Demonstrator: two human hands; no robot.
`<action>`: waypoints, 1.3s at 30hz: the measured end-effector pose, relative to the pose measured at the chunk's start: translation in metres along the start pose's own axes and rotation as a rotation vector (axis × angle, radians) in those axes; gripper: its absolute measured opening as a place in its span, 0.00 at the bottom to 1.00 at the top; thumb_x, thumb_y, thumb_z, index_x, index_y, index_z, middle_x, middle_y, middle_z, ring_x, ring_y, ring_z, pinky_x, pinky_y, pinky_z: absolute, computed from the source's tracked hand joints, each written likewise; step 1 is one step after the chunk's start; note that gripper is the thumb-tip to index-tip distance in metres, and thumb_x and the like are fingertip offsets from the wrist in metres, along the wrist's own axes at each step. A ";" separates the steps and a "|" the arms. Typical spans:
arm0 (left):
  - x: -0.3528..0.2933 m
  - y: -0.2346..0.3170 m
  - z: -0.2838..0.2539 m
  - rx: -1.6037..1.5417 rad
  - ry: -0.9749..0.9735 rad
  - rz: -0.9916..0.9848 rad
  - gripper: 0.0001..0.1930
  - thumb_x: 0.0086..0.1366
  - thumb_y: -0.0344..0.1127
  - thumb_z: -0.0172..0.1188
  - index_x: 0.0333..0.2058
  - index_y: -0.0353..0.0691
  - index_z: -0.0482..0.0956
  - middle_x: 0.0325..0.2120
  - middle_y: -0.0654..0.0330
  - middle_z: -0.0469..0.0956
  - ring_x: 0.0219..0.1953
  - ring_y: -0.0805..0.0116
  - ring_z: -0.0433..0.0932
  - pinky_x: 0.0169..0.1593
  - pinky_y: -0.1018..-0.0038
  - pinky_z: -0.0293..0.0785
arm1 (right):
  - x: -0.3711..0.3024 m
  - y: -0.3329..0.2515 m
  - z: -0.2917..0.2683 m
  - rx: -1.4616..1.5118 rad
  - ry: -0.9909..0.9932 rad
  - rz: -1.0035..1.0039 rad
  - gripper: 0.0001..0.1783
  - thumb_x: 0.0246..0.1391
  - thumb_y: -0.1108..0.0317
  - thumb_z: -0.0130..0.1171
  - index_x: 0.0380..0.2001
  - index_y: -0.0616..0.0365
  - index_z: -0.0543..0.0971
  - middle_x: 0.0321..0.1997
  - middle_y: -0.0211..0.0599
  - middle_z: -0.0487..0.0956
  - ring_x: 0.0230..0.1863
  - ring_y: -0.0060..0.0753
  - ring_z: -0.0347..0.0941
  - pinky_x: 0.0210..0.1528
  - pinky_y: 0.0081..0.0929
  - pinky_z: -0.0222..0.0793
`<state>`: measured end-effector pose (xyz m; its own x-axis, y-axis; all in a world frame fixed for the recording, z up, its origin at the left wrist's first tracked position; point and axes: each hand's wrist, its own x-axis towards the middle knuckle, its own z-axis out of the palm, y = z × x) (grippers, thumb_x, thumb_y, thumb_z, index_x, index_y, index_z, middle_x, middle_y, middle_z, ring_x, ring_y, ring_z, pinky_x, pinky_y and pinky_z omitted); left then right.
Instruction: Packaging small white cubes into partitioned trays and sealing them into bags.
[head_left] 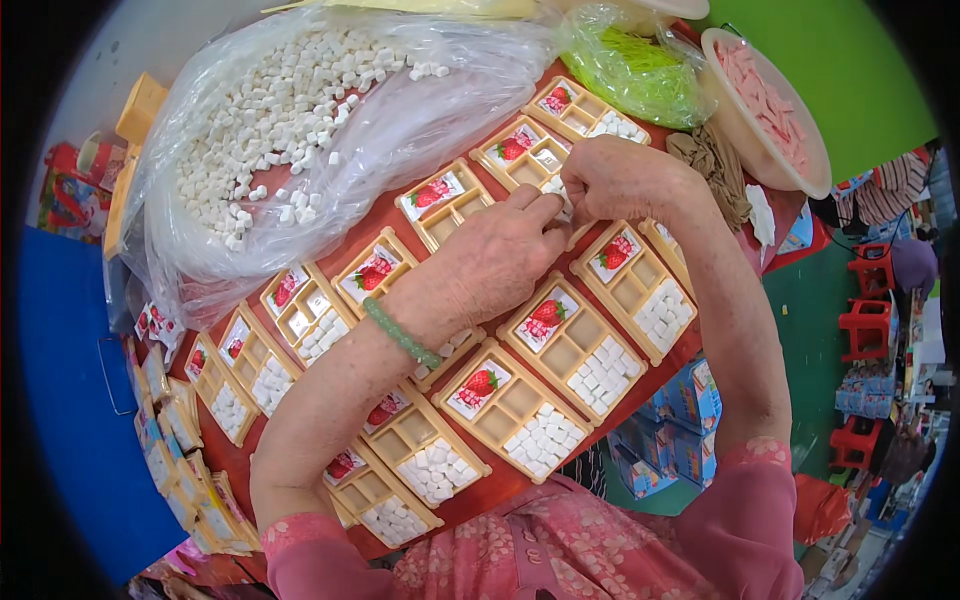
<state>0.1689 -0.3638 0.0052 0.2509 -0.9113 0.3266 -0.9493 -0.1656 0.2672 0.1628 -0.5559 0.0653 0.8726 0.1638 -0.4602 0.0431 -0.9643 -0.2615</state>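
Note:
Several tan compartment trays (590,405) stand in rows on the red table, each with a strawberry-printed packet (480,388) in one compartment. Small white marshmallow-like cubes (545,440) fill the large compartment of many of them. My left hand (500,250), with a green bead bracelet (398,332) on its wrist, is closed at a tray in the far row, fingers curled. Right against it, my right hand (625,180) is closed too, fingertips down by white cubes in the tray. Whatever lies in either hand's fingers is hidden.
A large clear plastic bag (440,110) of loose white cubes lies at the far left. At the far right are a bag of green strips (635,75), a brown cloth (712,165) and a white bowl (815,165) of pink pieces. Blue boxes (690,400) stand below the table's right edge.

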 end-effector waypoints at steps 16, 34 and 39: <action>-0.001 0.000 0.001 -0.011 -0.016 -0.019 0.14 0.54 0.27 0.57 0.41 0.35 0.79 0.40 0.56 0.73 0.47 0.58 0.73 0.47 0.68 0.77 | -0.002 0.001 -0.004 0.096 -0.080 0.078 0.07 0.42 0.73 0.61 0.24 0.67 0.83 0.19 0.42 0.79 0.19 0.32 0.76 0.22 0.30 0.73; 0.000 0.001 0.000 0.004 -0.003 -0.002 0.14 0.53 0.27 0.58 0.40 0.36 0.79 0.40 0.56 0.73 0.47 0.59 0.74 0.45 0.68 0.78 | -0.007 0.010 0.002 0.110 -0.028 0.023 0.08 0.44 0.71 0.61 0.24 0.66 0.82 0.19 0.43 0.79 0.22 0.33 0.75 0.28 0.32 0.70; -0.001 0.001 -0.001 0.011 0.001 -0.003 0.15 0.52 0.27 0.59 0.41 0.37 0.79 0.40 0.56 0.73 0.47 0.59 0.74 0.44 0.68 0.79 | -0.008 0.012 0.004 0.087 -0.009 -0.035 0.07 0.45 0.72 0.60 0.25 0.66 0.82 0.19 0.43 0.79 0.22 0.33 0.75 0.28 0.31 0.71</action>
<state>0.1677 -0.3625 0.0055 0.2537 -0.9104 0.3267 -0.9506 -0.1723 0.2580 0.1549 -0.5683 0.0623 0.8666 0.1997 -0.4573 0.0309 -0.9361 -0.3502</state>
